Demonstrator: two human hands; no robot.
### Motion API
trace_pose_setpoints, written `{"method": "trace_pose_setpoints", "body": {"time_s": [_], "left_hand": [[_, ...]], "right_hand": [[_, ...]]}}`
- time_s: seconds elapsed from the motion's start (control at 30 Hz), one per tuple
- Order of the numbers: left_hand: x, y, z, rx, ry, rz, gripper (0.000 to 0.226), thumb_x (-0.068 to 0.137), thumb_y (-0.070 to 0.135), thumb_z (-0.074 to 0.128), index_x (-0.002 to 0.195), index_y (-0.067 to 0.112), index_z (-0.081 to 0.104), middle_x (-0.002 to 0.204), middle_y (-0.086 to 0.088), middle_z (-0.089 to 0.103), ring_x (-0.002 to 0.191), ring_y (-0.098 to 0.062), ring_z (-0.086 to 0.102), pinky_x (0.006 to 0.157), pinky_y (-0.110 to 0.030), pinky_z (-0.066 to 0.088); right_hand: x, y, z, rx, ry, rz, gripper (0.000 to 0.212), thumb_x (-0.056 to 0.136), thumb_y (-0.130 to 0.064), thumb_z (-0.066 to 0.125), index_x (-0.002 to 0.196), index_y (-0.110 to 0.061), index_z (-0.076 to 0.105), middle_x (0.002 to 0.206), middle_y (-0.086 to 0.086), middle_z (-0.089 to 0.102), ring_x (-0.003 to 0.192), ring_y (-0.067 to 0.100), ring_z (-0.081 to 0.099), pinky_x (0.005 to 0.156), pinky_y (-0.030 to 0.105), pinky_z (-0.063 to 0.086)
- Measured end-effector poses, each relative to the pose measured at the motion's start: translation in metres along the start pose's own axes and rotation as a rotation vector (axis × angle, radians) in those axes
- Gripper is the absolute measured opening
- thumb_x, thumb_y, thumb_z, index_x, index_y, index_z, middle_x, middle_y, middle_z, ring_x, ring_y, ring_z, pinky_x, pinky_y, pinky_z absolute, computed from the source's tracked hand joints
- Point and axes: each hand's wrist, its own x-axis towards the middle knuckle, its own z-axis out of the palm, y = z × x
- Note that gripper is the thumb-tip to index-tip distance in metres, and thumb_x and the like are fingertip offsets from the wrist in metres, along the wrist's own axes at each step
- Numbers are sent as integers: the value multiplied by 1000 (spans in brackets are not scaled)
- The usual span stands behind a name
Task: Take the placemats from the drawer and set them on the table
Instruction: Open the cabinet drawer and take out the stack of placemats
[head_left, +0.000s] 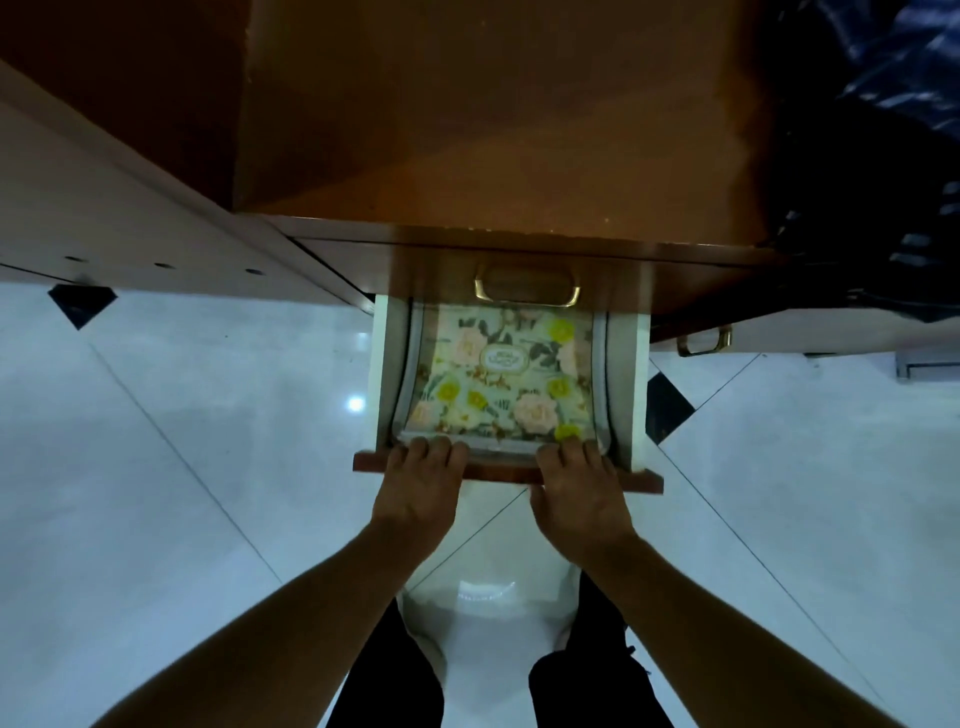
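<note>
The drawer is pulled out under the brown table top, below a brass handle. Inside lies a floral placemat with a grey border, its side edges curling up the drawer walls. I cannot tell whether more lie under it. My left hand and my right hand are hooked over the red-brown drawer front, left and right of its middle. The fingertips of both reach the placemat's near grey edge. The right thumb stays outside the front; the left thumb is hidden.
A pale cabinet panel runs along the left, and another drawer with a brass handle is at the right. Dark plastic wrapping fills the upper right. I stand on glossy white floor tiles, my legs in dark trousers below.
</note>
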Motion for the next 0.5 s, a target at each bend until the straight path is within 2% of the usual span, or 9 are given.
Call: {"method": "trace_pose_setpoints", "body": {"time_s": [0.17,0.27,0.33,0.43,0.5], "left_hand": [[-25,5,11,14,-23,36,33,78,16,67,107,11,52,93,-12,63,81,-32,58,71,-46,51],[-21,3,3,-129,-128,-19,37,83,36,58,113,14,52,105,-9,62,97,-32,57,83,-47,50],[-14,1,-6,-252,-202,-65,48,85,51,48,117,16,50,113,-7,59,106,-30,54,89,-47,49],[-2,-4,-4,-427,-198,-214,55,83,54,45,118,13,50,117,-14,55,107,-33,54,85,-46,53],[8,-9,3,-444,-255,-362,61,82,53,41,125,10,46,125,-18,47,115,-38,49,89,-49,51]], "right_hand": [[-23,-4,12,-22,-57,-19,37,74,-28,70,105,-11,58,95,14,60,86,33,59,72,45,54],[-18,-2,10,34,-78,19,40,81,-39,55,109,-10,59,99,12,62,91,32,59,77,42,53],[-8,0,3,172,-118,159,44,85,-44,42,106,-8,58,99,15,62,93,33,58,80,41,51],[10,13,0,376,-173,455,40,87,-37,53,112,-6,54,113,20,55,103,38,54,87,41,47],[21,16,-3,456,-210,562,46,86,-34,57,121,-7,45,124,21,49,111,41,52,90,43,46]]}}
